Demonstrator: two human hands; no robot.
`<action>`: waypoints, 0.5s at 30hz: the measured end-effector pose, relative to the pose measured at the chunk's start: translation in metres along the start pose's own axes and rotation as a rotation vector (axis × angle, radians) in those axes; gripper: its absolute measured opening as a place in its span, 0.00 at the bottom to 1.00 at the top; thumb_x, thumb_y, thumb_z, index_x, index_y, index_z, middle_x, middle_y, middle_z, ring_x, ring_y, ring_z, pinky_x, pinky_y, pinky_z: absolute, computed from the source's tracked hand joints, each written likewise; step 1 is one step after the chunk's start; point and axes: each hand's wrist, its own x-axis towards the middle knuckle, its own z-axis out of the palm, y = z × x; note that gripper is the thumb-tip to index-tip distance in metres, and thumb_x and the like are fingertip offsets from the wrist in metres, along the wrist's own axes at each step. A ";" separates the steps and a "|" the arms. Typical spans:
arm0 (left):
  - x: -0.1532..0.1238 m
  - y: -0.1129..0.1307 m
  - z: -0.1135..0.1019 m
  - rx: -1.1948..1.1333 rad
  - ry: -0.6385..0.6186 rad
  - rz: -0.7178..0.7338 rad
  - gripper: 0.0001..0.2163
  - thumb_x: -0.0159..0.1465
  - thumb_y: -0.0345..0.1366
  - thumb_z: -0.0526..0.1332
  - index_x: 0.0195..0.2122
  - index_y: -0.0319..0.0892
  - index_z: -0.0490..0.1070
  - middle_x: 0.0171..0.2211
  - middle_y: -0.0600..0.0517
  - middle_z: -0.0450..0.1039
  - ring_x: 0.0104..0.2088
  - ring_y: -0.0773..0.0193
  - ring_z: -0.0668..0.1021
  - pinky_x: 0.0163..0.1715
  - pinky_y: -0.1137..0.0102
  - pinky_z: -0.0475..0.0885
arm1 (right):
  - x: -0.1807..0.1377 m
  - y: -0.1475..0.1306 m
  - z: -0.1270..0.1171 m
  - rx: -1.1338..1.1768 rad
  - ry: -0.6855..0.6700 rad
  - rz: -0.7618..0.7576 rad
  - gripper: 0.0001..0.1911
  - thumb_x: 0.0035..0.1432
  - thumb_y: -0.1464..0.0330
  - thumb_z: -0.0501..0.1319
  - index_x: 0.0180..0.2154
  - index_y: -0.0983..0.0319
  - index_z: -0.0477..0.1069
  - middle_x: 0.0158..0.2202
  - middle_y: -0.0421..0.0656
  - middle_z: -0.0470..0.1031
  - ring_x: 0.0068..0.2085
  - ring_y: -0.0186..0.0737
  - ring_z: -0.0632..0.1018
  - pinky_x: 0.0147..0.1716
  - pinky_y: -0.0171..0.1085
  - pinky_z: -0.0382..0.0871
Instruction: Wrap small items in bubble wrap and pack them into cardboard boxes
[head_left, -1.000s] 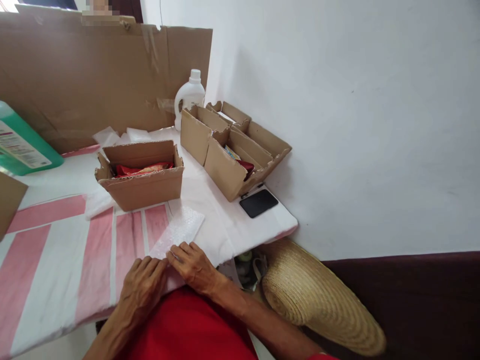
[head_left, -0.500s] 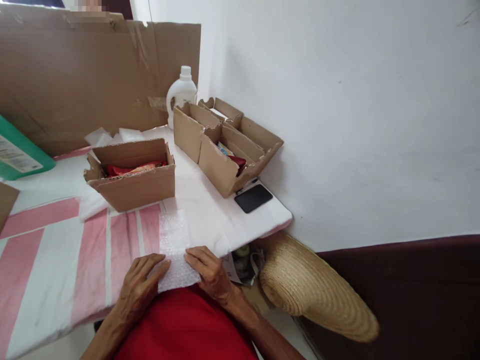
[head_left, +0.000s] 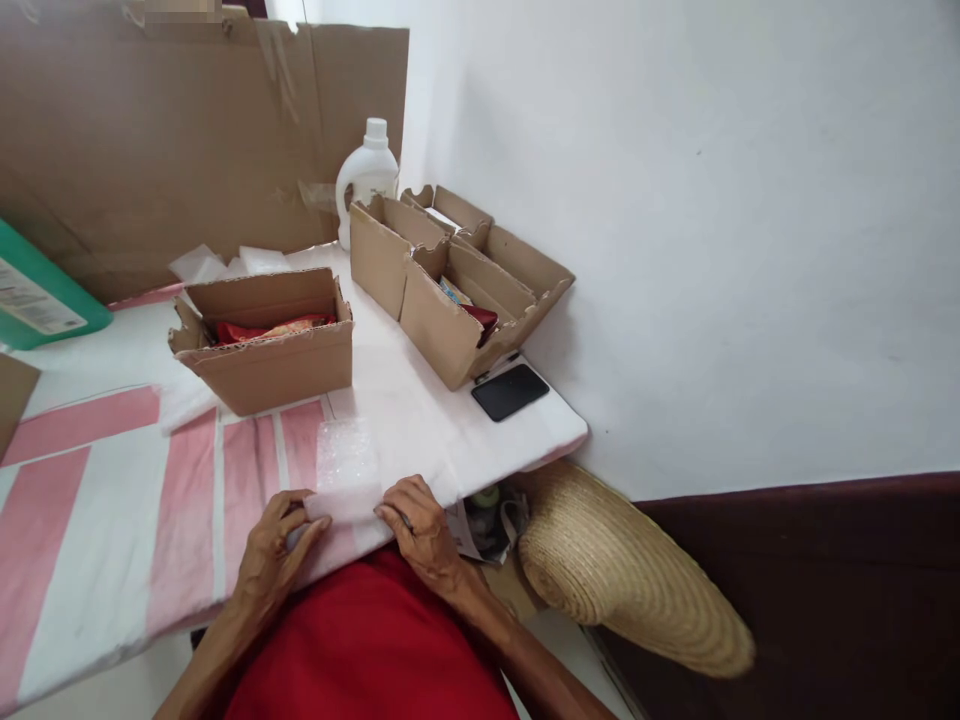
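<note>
A small sheet of bubble wrap (head_left: 346, 468) lies on the pink-and-white striped cloth (head_left: 112, 500) at the table's near edge. Its near end is folded over into a thick white band. My left hand (head_left: 281, 545) pinches the left end of that fold with curled fingers. My right hand (head_left: 420, 525) presses the right end, fingers bent on it. Just beyond the bubble wrap stands an open cardboard box (head_left: 262, 345) with red packets inside.
Two more open cardboard boxes (head_left: 457, 290) sit at the back right by the wall, a white bottle (head_left: 367, 180) behind them and a black phone (head_left: 510, 391) in front. A cardboard sheet (head_left: 187, 140) stands at the back. A green bottle (head_left: 37, 295) lies left. A straw hat (head_left: 630, 570) rests beside the table.
The bubble wrap was turned from slanting to straight ahead of me, then its near end was folded over toward the far side. Both hands moved with the fold.
</note>
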 end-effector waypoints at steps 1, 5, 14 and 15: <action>0.002 0.001 0.001 0.016 0.019 -0.033 0.11 0.70 0.41 0.58 0.34 0.45 0.77 0.40 0.49 0.75 0.40 0.62 0.80 0.38 0.69 0.78 | 0.002 -0.003 0.002 -0.044 0.003 0.029 0.12 0.70 0.70 0.55 0.32 0.59 0.69 0.30 0.41 0.72 0.36 0.42 0.71 0.41 0.44 0.67; 0.009 0.006 0.009 0.088 0.107 -0.066 0.12 0.69 0.43 0.59 0.31 0.44 0.71 0.33 0.51 0.73 0.34 0.63 0.78 0.34 0.68 0.75 | 0.006 -0.011 0.014 -0.215 0.038 0.133 0.11 0.67 0.74 0.56 0.30 0.58 0.65 0.32 0.43 0.70 0.39 0.45 0.69 0.42 0.44 0.67; 0.005 0.019 0.010 0.348 0.097 0.168 0.16 0.66 0.37 0.64 0.55 0.44 0.68 0.48 0.45 0.76 0.49 0.54 0.77 0.50 0.59 0.71 | 0.004 -0.010 0.017 -0.202 0.071 0.091 0.09 0.68 0.75 0.54 0.46 0.60 0.70 0.45 0.48 0.72 0.47 0.49 0.72 0.47 0.48 0.71; 0.005 0.017 0.009 0.360 0.038 0.222 0.17 0.66 0.36 0.64 0.56 0.44 0.68 0.50 0.45 0.76 0.52 0.53 0.76 0.51 0.59 0.70 | 0.004 -0.009 0.015 -0.213 0.045 0.041 0.10 0.68 0.74 0.55 0.47 0.60 0.70 0.48 0.49 0.73 0.49 0.49 0.72 0.49 0.49 0.70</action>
